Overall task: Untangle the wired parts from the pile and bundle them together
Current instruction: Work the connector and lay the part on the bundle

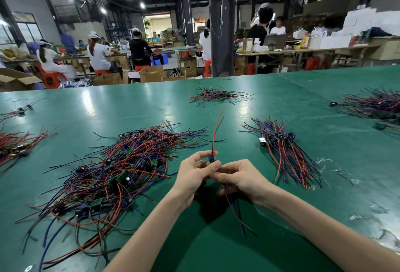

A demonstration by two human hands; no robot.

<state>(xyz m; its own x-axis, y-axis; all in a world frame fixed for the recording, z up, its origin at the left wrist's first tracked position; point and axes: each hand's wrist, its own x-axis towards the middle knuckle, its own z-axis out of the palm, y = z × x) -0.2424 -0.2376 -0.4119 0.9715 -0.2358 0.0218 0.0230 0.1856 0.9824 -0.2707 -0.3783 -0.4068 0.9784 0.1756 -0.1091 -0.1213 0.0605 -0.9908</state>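
Hands: the left hand and the right hand meet above the green table. The fingers of both are curled, and thumb and fingertips pinch one wired part between them.
Held part: it is clear of the table, with a small blue component at the fingertips. A red lead stands up from it, and dark and blue leads hang down toward the table.
Handling: probably very light. The leads look soft and springy and likely to snag on their neighbours, and the joints at the component are probably fragile. It is best held by the component body, with the leads drawn out along their length rather than yanked.
Tangled pile: it lies on the table just left of the left forearm. Red, blue and black leads cross every way, with small green boards among them.
Sorted bundle: it lies to the right of the hands, its leads roughly parallel and its components gathered together.
Smaller heap: it sits beyond the hands, well apart from them.
Far-right heap: a dense mass of leads at the table's right edge.
Background: seated workers at other benches.
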